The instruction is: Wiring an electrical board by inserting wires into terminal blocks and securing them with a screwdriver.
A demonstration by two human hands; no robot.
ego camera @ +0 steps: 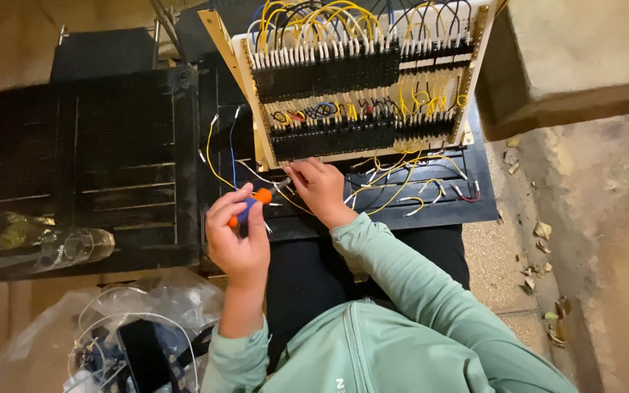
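Seen from the head view, an orange-handled screwdriver (256, 200) is gripped in the left hand (236, 236), its tip angled toward the right hand (319, 188), seemingly so it can meet the wire end pinched there. A thin wire (256, 175) is held between the right fingertips just below the board (362, 80), which is propped tilted toward the person on a black crate (125, 160), apparently for reach. The board looks pale, with black terminal rows and yellow, blue and white wires looped across.
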